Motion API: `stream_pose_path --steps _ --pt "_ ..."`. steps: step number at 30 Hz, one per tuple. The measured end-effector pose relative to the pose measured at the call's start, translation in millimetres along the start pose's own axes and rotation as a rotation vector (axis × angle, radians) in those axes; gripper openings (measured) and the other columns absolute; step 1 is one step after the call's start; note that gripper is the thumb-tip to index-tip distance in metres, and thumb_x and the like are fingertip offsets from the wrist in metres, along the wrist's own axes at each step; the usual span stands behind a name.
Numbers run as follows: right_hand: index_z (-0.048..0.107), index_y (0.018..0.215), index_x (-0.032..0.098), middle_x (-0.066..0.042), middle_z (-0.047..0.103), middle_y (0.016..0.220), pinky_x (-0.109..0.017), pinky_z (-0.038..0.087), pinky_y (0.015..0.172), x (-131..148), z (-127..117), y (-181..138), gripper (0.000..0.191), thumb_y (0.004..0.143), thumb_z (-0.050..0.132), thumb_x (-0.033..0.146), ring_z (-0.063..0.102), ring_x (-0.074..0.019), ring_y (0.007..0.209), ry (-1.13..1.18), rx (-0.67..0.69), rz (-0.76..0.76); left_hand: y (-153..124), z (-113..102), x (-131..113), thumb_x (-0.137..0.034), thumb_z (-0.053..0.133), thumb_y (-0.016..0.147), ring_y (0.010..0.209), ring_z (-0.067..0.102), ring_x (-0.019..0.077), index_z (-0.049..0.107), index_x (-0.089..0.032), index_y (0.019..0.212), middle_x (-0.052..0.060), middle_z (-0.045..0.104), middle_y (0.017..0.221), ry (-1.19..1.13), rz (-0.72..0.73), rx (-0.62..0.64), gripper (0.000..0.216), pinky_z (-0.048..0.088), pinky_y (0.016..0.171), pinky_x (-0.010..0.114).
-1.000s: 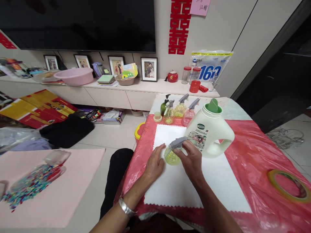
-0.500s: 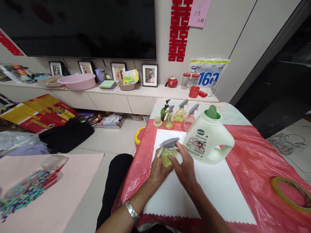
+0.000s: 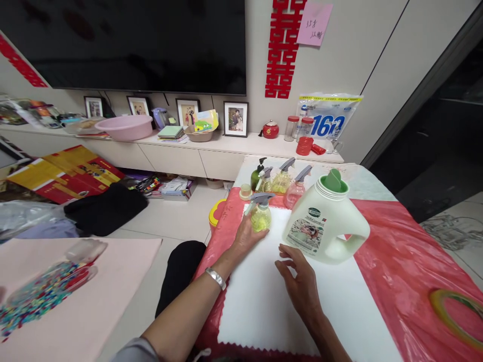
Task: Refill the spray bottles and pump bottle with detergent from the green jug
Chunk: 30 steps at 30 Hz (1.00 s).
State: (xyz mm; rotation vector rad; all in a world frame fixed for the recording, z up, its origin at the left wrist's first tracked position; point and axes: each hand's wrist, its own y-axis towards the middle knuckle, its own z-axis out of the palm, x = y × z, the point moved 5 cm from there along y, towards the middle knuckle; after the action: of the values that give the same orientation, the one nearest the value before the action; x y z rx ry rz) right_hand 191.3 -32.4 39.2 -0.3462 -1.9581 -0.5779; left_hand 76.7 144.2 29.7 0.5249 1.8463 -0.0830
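Note:
My left hand [image 3: 247,235] is closed around a spray bottle [image 3: 261,217] with a yellow-green body and a grey trigger head. It is upright near the far left part of a white mat [image 3: 264,296]. Over the mat, my right hand [image 3: 300,276] holds nothing, its fingers bent and apart. Just beyond that hand stands a large white jug [image 3: 339,223] with a green neck and a green cap set in it. Behind the held bottle are a clear-yellow spray bottle [image 3: 281,182], a pink spray bottle [image 3: 294,193] and a dark green pump bottle [image 3: 256,178].
A pale round cap [image 3: 245,191] lies at the table's left side. The table has a red plastic cover [image 3: 396,251], with a roll of tape [image 3: 449,317] at the right. To the left, a pink surface [image 3: 113,301] bears scattered colourful beads [image 3: 41,301].
My left hand has carried the spray bottle away from me, toward the other bottles. My right hand has let go of it and drawn back to the right.

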Motion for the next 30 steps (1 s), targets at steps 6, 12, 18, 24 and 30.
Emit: stream_pose_path --steps 6,12,18,24,30 --pt "0.066 0.119 0.02 -0.011 0.069 0.117 -0.041 0.059 0.08 -8 -5 4 0.038 0.085 0.061 0.036 0.067 -0.0224 0.098 -0.019 0.032 0.076 -8 -1 6 -0.014 0.079 0.06 0.133 0.054 0.0351 0.053 -0.02 0.133 0.013 0.062 0.134 -0.035 -0.014 -0.015 0.078 0.042 0.114 0.05" --pt "0.071 0.106 0.021 -0.009 0.072 0.106 -0.044 0.056 0.08 -16 -2 2 0.033 0.074 0.066 0.03 0.067 -0.0255 0.092 -0.051 0.149 0.175 -30 -4 14 -0.008 0.07 0.067 0.137 0.048 0.0343 0.042 -0.016 0.139 0.019 0.052 0.141 -0.003 -0.064 -0.079 0.078 0.038 0.115 0.054" --pt "0.069 0.094 0.021 -0.006 0.073 0.091 -0.035 0.053 0.075 8 16 -5 0.025 0.087 0.054 0.039 0.067 -0.0198 0.079 0.059 0.274 0.198 -85 -15 0 -0.02 0.056 0.084 0.103 0.065 0.0222 0.054 -0.019 0.125 0.012 0.062 0.119 -0.049 -0.075 -0.145 0.041 0.054 0.09 0.041" --pt "0.063 0.08 0.019 -0.001 0.065 0.068 -0.027 0.045 0.058 17 44 -25 0.034 0.092 0.046 0.046 0.058 -0.0136 0.058 0.157 0.364 0.268 -125 -25 -3 -0.036 0.054 0.09 0.068 0.063 0.0139 0.068 -0.019 0.099 0.003 0.067 0.084 -0.236 -0.258 -0.128 0.024 0.053 0.069 0.03" --pt "0.052 0.068 0.02 0.003 0.05 0.055 -0.025 0.036 0.051 14 47 -28 0.048 0.092 0.043 0.061 0.046 -0.0111 0.049 0.209 0.315 0.321 -127 -27 -7 -0.053 0.064 0.084 0.051 0.05 0.0082 0.066 -0.016 0.095 -0.002 0.061 0.07 -0.512 -0.338 -0.133 0.039 0.041 0.051 0.023"
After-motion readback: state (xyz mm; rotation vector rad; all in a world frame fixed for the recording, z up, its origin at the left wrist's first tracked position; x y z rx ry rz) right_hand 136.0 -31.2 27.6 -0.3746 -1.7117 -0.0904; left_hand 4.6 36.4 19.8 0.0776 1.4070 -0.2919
